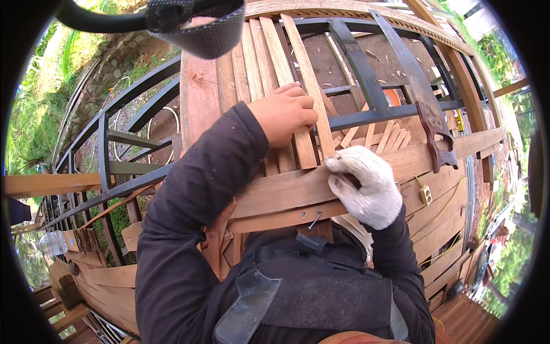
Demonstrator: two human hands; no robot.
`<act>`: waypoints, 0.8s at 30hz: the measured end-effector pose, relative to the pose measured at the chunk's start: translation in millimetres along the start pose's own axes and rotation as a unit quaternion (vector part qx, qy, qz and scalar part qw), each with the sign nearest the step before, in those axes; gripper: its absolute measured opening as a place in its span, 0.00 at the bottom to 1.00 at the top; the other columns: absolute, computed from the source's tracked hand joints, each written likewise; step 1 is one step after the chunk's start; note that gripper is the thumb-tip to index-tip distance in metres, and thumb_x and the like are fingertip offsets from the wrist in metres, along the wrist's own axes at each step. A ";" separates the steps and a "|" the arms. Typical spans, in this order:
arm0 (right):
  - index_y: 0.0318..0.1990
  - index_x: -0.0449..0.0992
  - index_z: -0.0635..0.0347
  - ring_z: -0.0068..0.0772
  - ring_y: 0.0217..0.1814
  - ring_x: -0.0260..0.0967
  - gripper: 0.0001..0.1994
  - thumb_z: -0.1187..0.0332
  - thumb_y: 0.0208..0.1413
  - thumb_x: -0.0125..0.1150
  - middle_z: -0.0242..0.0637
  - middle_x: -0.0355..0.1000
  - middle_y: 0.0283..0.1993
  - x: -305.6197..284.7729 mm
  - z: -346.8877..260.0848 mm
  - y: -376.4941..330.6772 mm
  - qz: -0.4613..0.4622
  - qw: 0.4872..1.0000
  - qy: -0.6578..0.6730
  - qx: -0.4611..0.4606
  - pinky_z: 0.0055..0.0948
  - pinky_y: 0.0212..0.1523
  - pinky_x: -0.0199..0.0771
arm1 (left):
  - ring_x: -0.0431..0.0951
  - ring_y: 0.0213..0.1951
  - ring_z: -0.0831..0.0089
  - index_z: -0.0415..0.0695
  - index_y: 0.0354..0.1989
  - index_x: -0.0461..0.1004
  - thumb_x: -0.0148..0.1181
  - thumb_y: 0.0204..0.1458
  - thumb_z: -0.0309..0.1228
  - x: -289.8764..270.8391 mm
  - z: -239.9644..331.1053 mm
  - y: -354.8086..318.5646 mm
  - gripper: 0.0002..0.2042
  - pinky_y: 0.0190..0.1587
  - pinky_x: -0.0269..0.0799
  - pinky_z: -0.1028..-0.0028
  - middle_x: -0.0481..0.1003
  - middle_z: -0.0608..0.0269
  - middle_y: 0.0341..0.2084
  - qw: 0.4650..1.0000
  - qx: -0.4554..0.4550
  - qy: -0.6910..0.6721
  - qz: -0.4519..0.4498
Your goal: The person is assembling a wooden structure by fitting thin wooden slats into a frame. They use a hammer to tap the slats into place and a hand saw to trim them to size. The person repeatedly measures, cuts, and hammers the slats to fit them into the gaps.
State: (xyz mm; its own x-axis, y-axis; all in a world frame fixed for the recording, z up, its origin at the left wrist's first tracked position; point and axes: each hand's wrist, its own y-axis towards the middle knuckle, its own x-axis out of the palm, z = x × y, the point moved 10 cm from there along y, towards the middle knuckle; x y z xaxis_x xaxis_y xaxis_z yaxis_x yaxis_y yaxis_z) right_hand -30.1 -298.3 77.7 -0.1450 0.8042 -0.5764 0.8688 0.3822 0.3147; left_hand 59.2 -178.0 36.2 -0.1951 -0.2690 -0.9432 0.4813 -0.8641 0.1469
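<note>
My bare left hand (288, 113) is closed over a narrow wooden strip (305, 150), whose near end rests by a thick wooden beam (275, 194). My right hand (368, 186), in a white knit glove, is pinched at the beam's edge, beside the near end of a second, paler strip (312, 80). What its fingers hold, if anything, is hidden. More wooden strips (252, 63) lie side by side left of my left hand, next to a wide reddish board (200, 86).
A handsaw (436, 135) with a brown handle lies across the dark metal frame (366, 74) at the right. A bent nail (314, 220) sticks out of the beam's near side. Offcuts (395, 136) lie below the frame. A yellow cord with a socket (425, 195) hangs at right.
</note>
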 end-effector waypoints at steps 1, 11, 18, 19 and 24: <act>0.44 0.82 0.62 0.49 0.49 0.79 0.13 0.79 0.49 0.71 0.47 0.80 0.43 -5.6 1.7 -4.5 0.008 0.999 0.048 0.019 0.39 0.52 0.79 | 0.71 0.57 0.52 0.44 0.37 0.77 0.61 0.38 0.15 -0.3 -1.7 0.8 0.15 0.74 0.58 0.56 0.75 0.60 0.42 1.000 -0.001 -0.021 -0.015; 0.41 0.83 0.57 0.46 0.46 0.79 0.15 0.74 0.44 0.78 0.39 0.81 0.42 1.7 -8.6 -9.8 -0.004 0.990 -0.129 -0.054 0.43 0.53 0.76 | 0.70 0.55 0.49 0.43 0.39 0.76 0.54 0.38 0.25 -14.9 -11.2 -1.2 0.16 0.78 0.46 0.48 0.73 0.54 0.40 0.983 -0.024 -0.180 -0.030; 0.50 0.81 0.64 0.33 0.47 0.79 0.13 0.81 0.57 0.68 0.37 0.82 0.44 -104.5 79.7 -158.9 0.425 0.789 0.407 0.177 0.37 0.56 0.78 | 0.71 0.59 0.50 0.38 0.46 0.76 0.60 0.48 0.33 -28.7 -26.5 8.7 0.17 0.66 0.64 0.59 0.73 0.48 0.52 0.990 -0.100 -0.102 0.012; 0.52 0.80 0.65 0.29 0.48 0.79 0.13 0.82 0.60 0.64 0.36 0.82 0.45 -113.3 98.1 -205.6 0.509 0.739 0.402 0.181 0.36 0.57 0.78 | 0.72 0.59 0.47 0.37 0.47 0.77 0.61 0.47 0.26 -32.6 -22.5 9.1 0.17 0.67 0.65 0.57 0.73 0.46 0.53 0.989 -0.102 -0.097 0.046; 0.52 0.80 0.68 0.31 0.50 0.81 0.12 0.76 0.62 0.65 0.40 0.83 0.47 -137.8 209.1 -441.4 0.568 0.676 -0.010 0.469 0.28 0.55 0.79 | 0.59 0.74 0.45 0.38 0.71 0.66 0.55 0.63 0.37 -8.9 -4.9 16.3 0.29 0.76 0.48 0.51 0.64 0.42 0.70 0.997 -0.066 0.013 -0.028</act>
State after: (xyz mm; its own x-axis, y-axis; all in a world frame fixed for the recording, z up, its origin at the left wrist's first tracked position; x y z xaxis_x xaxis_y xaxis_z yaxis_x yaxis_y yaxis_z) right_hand -294.6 -673.0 -139.4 0.8666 0.3262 -0.3777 0.3332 -0.9416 -0.0486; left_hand 72.9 -187.6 45.5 -0.2038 -0.2104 -0.9562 0.5784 -0.8139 0.0558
